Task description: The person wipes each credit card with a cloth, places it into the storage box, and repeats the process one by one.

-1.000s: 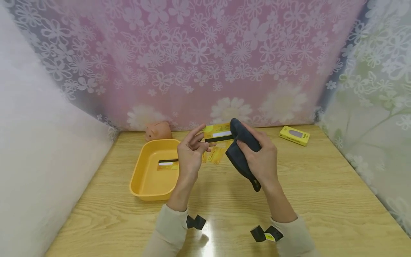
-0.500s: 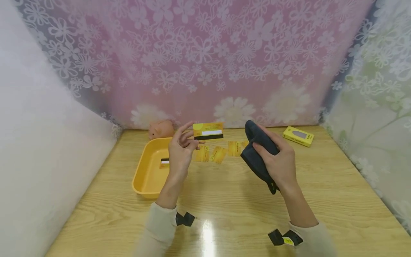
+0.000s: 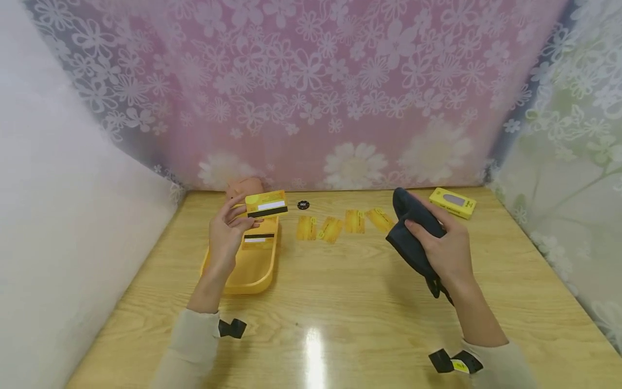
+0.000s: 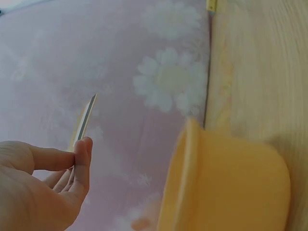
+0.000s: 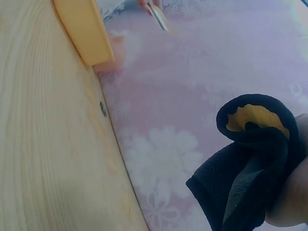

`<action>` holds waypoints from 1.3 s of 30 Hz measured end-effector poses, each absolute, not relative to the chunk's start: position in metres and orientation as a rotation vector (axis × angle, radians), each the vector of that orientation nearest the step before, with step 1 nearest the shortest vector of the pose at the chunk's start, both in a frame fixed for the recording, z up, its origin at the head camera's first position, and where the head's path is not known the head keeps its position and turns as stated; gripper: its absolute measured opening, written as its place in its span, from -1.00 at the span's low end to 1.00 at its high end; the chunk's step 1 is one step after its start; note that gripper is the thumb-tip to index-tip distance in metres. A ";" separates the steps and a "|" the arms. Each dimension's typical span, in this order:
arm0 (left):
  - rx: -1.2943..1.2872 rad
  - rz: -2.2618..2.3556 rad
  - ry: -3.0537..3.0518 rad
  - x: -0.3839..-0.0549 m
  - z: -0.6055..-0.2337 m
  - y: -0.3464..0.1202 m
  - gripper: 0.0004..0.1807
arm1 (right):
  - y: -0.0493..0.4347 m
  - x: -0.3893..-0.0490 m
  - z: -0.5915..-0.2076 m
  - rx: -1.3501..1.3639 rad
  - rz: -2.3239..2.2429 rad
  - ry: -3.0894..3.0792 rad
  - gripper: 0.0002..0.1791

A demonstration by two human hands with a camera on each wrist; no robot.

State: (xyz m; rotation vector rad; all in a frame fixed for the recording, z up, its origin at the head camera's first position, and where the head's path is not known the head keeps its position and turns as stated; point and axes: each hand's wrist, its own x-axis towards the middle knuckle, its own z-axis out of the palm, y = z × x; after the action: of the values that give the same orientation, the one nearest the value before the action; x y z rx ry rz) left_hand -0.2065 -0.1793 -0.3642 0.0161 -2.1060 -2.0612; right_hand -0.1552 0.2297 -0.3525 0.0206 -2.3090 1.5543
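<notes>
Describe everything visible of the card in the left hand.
The card is thin, rectangular and yellow, plastic by its look, with a white strip above a black stripe and print too small to read. The left hand pinches its left end, holding it slightly tilted in the air, clear of the yellow tray.

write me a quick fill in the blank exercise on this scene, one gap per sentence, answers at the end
The left hand holds a yellow card, while the dark cloth is in the ____ one. The stripe below the held card's white panel is coloured ____. In a row on the table, ____ loose cards are visible. Of the yellow tray and the yellow box, the one with a card seen lying inside is the ____.

Missing words: right; black; four; tray
</notes>
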 end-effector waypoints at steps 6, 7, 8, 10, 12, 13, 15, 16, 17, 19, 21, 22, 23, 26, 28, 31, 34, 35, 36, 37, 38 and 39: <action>0.035 -1.942 -2.319 -0.211 -0.380 -0.208 -0.31 | 0.245 -0.154 -0.356 -0.022 1.522 -2.331 -0.38; 0.033 -1.927 -2.357 -0.211 -0.382 -0.213 -0.30 | 0.247 -0.153 -0.357 -0.036 1.516 -2.336 -0.37; 0.031 -1.913 -2.395 -0.211 -0.385 -0.217 -0.30 | 0.249 -0.152 -0.357 -0.047 1.512 -2.338 -0.37; 0.022 -1.884 -2.467 -0.212 -0.391 -0.224 -0.29 | 0.253 -0.151 -0.357 -0.059 1.505 -2.344 -0.37; 0.032 -1.858 -2.519 -0.212 -0.397 -0.230 -0.28 | 0.255 -0.150 -0.358 -0.069 1.510 -2.346 -0.37; 0.034 -1.819 -2.560 -0.212 -0.400 -0.232 -0.28 | 0.256 -0.150 -0.359 -0.071 1.514 -2.345 -0.37; 0.037 -1.728 -2.634 -0.213 -0.406 -0.235 -0.28 | 0.258 -0.149 -0.360 -0.075 1.512 -2.345 -0.37; 0.043 -1.687 -2.664 -0.214 -0.410 -0.236 -0.28 | 0.259 -0.148 -0.361 -0.072 1.509 -2.346 -0.37; 0.043 -1.652 -2.689 -0.215 -0.413 -0.237 -0.28 | 0.259 -0.148 -0.361 -0.070 1.506 -2.346 -0.37; 0.043 -1.588 -2.731 -0.218 -0.418 -0.237 -0.29 | 0.260 -0.147 -0.362 -0.061 1.509 -2.344 -0.37; 0.062 -1.572 -2.748 -0.222 -0.421 -0.236 -0.30 | 0.260 -0.147 -0.362 -0.050 1.514 -2.343 -0.36; 0.070 -1.573 -2.754 -0.224 -0.422 -0.236 -0.30 | 0.260 -0.147 -0.362 -0.047 1.519 -2.342 -0.37; 0.075 -1.566 -2.764 -0.226 -0.423 -0.234 -0.30 | 0.260 -0.147 -0.362 -0.047 1.528 -2.339 -0.37; 0.084 -1.541 -2.804 -0.230 -0.424 -0.232 -0.31 | 0.259 -0.147 -0.361 -0.044 1.537 -2.337 -0.38; 0.083 -1.517 -2.829 -0.233 -0.424 -0.232 -0.31 | 0.258 -0.148 -0.361 -0.039 1.539 -2.335 -0.38; 0.085 -1.509 -2.855 -0.234 -0.424 -0.231 -0.30 | 0.255 -0.149 -0.361 -0.028 1.550 -2.329 -0.38; 0.075 -1.556 -2.843 -0.234 -0.423 -0.230 -0.29 | 0.252 -0.149 -0.361 -0.025 1.567 -2.320 -0.39; 0.073 -1.566 -2.842 -0.233 -0.423 -0.229 -0.29 | 0.252 -0.149 -0.361 -0.020 1.573 -2.317 -0.39; 0.071 -1.580 -2.841 -0.233 -0.422 -0.228 -0.28 | 0.252 -0.149 -0.361 -0.018 1.570 -2.318 -0.38; 0.067 -1.590 -2.846 -0.233 -0.421 -0.228 -0.27 | 0.251 -0.149 -0.361 -0.016 1.569 -2.316 -0.38; 0.066 -1.598 -2.846 -0.233 -0.421 -0.228 -0.26 | 0.251 -0.149 -0.362 -0.012 1.566 -2.317 -0.37; 0.067 -1.600 -2.854 -0.233 -0.421 -0.227 -0.26 | 0.251 -0.148 -0.362 -0.009 1.565 -2.320 -0.37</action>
State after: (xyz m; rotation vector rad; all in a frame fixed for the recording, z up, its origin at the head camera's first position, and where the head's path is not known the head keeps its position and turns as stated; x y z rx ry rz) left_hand -0.2328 -0.2269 -0.4208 0.0666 -2.8538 -1.6001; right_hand -0.1484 0.2511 -0.3621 -0.0095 -2.3195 1.5652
